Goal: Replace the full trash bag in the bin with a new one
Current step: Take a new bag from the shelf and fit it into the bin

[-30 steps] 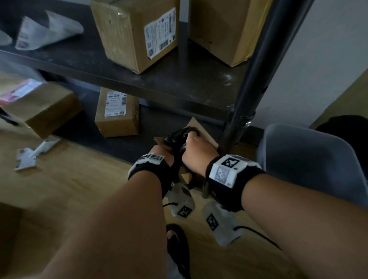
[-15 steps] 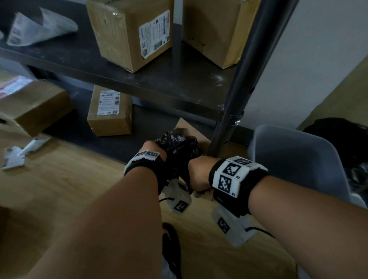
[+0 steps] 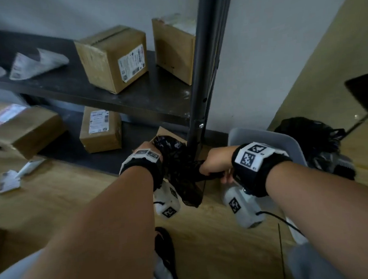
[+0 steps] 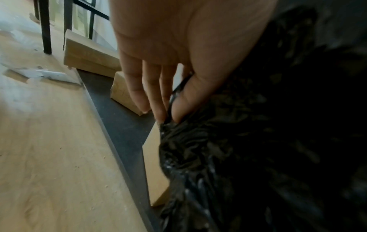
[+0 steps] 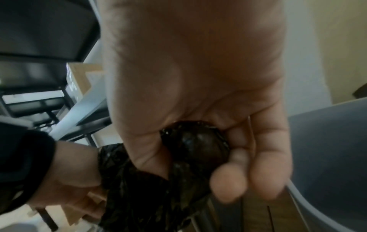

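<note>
Both forearms are bare from the elbow down to the wrist. Each wrist carries a wide black strap [image 3: 263, 173] topped by a white plate printed with black square fiducial markers [image 3: 249, 156]. Under each wrist hangs a white boxy camera housing [image 3: 243, 208], itself marked with a small black-and-white code, and a thin black cable [image 3: 289, 222] trails from the one under the right wrist. The left hand [image 4: 158, 47] and right hand [image 5: 198, 78] wear no gloves. A dark sandal [image 3: 166, 249] shows on one foot, with pale grey clothing at the lower edges.
</note>
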### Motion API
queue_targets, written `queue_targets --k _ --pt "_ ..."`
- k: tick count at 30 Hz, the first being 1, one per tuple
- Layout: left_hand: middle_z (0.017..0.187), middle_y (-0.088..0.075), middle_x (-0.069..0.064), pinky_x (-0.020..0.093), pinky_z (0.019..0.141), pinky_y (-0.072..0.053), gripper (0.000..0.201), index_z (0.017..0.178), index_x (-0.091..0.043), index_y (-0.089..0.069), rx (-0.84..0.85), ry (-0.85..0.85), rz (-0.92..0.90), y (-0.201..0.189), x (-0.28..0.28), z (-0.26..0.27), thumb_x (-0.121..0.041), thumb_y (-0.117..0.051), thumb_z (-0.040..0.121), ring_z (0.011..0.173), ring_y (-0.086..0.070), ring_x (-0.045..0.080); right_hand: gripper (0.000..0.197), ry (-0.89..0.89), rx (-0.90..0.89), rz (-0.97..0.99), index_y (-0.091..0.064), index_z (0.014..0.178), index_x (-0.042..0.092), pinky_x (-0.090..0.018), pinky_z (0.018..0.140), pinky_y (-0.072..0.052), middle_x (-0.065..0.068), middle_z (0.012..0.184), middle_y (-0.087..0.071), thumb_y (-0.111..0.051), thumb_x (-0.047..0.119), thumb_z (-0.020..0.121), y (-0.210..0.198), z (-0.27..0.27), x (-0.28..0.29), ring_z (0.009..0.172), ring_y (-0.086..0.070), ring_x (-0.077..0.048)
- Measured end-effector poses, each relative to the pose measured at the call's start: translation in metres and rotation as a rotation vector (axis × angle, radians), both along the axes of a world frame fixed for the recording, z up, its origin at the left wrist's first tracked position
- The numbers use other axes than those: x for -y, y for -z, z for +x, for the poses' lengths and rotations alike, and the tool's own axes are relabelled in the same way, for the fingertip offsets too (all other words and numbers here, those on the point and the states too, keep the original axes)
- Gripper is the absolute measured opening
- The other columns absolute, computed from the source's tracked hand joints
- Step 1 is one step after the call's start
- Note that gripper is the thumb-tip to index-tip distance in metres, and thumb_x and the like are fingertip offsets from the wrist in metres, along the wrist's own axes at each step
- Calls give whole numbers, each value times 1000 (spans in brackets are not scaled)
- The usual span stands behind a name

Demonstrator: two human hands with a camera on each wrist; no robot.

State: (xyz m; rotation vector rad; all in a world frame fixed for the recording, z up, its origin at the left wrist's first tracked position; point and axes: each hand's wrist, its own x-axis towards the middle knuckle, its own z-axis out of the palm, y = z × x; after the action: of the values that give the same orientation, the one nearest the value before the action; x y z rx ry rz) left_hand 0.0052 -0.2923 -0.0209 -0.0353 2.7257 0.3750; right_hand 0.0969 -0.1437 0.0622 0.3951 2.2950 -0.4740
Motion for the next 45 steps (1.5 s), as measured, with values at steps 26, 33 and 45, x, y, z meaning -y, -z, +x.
queue_targets --k 26,33,45 --pt "81 -59 10 31 69 -48 28 79 -7 -59 431 214 798 -106 -212 38 -29 -51 95 74 -58 25 12 802 -669 -558 -62 93 0 -29 64 -48 -18 88 -61 -51 5 90 -14 59 -191 75 -61 -26" --pt "109 -74 5 36 99 -51 79 106 -17 -70 559 452 756 -93 -272 25 -76 -68 54 100 -70 20 28 901 -717 -616 -67 112 -2 -43 85 -58 -24 110 -69 -57 6 87 -9 30 -241 95 -69 -36" --pt "116 -67 22 35 93 -51 32 115 1 -67 115 290 656 -40 -283 -17 0 -46 90 108 -63 37 15 1037 -717 -568 -70 99 12 -44 96 -52 -16 103 -70 -66 7 85 13 32 -302 98 -67 -31"
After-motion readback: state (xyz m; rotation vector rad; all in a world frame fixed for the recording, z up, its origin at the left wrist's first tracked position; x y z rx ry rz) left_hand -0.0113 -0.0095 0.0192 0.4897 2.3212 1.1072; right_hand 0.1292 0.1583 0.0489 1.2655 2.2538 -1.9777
